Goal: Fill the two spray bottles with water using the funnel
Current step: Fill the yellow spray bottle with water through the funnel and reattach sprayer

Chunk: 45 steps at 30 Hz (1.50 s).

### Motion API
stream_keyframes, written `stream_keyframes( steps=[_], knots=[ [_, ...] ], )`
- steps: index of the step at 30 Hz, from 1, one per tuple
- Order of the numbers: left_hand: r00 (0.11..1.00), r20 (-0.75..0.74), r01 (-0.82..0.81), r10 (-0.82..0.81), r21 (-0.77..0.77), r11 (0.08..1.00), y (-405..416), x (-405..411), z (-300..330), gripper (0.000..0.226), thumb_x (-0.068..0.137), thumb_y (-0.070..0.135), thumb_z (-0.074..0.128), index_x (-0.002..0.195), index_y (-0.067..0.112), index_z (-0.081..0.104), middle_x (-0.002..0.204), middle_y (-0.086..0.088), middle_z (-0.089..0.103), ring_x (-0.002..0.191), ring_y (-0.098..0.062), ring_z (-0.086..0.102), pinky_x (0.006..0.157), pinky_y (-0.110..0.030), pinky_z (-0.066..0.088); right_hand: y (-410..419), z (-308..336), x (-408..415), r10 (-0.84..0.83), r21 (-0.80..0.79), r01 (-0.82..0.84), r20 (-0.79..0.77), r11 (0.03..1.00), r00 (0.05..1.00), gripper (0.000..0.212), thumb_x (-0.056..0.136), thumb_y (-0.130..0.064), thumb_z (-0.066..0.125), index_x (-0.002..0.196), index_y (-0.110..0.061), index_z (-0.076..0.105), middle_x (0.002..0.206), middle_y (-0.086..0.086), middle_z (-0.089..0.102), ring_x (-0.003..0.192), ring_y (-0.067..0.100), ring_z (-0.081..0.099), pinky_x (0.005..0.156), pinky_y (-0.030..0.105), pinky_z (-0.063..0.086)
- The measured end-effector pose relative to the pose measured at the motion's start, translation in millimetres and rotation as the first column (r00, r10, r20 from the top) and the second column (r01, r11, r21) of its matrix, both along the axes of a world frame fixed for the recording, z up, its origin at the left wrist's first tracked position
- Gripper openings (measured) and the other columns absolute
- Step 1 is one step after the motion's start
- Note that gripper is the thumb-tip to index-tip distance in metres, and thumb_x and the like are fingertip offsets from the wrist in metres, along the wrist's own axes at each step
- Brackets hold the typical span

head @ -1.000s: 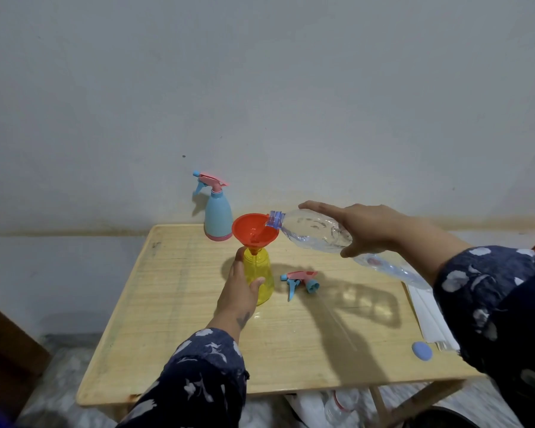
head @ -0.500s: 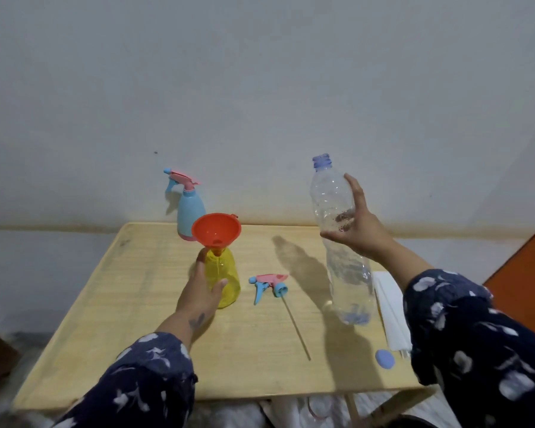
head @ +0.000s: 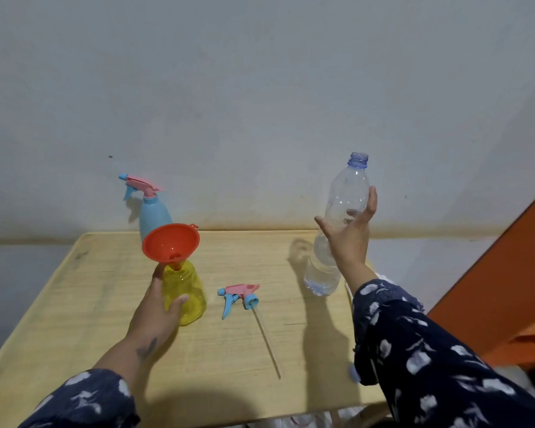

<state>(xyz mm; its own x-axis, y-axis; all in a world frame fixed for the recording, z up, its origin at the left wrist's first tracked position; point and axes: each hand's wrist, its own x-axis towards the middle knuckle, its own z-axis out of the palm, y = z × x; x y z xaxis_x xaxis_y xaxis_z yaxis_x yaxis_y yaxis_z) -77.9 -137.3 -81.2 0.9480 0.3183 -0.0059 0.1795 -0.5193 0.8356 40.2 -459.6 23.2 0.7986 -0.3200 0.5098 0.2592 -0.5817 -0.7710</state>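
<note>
Left hand (head: 155,313) wrapped around yellow bottle (head: 186,296), thumb on the near side, fingers behind, so clamped on it. Bottle upright near table (head: 74,304) centre, cap off, with orange funnel (head: 170,242) seated in its neck and tilted a little toward the camera. Blue bottle (head: 153,217) at 12 o'clock from the yellow one, at the far edge, sprayer still on, partly hidden by the funnel. Loose sprayer (head: 240,296) lying at 3 o'clock from the yellow bottle, apart from it, its thin tube (head: 267,344) pointing toward 5 o'clock. Right hand (head: 349,236) around clear bottle (head: 337,227) at 3 o'clock on the table, fingers spread and loosely curved on its side; bottle nearly upright, open, a little water at the bottom. Cannot tell if its base touches the table. Small blue cap (head: 352,372) at 5 o'clock, near the edge, half hidden by the right sleeve (head: 430,359).
</note>
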Motion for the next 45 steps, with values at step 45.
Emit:
stream_keyframes(
  steps=[45],
  knots=[
    [0.955,0.105,0.273,-0.276,0.042,0.961,35,2,7,0.081,0.081,0.047,0.069,0.14,0.045,0.015,0.148,0.006,0.032,0.129,-0.028,0.044,0.098,-0.052,0.046,248,15,-108,0.316,0.612,-0.139,-0.191,0.778,0.929,0.076,0.073,-0.031,0.08,0.133,-0.023,0.033,0.123,-0.002,0.052,0.111,0.019,0.057,0.093,0.032,0.05]
  ],
)
